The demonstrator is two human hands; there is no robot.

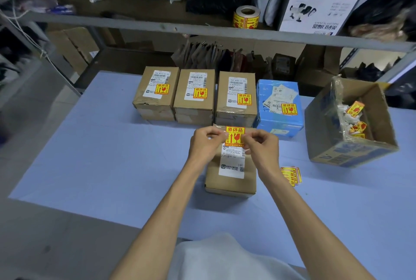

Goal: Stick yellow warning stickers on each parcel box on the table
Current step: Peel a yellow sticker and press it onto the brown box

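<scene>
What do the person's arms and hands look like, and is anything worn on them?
Both forearms are bare, with no sleeves in view. The left hand and the right hand have no gloves, and I see no watch, bracelet or ring. At the bottom edge a pale, whitish shirt shows.

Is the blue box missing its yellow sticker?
No, the blue box has a yellow warning sticker stuck on its top, beside the white labels.
</scene>
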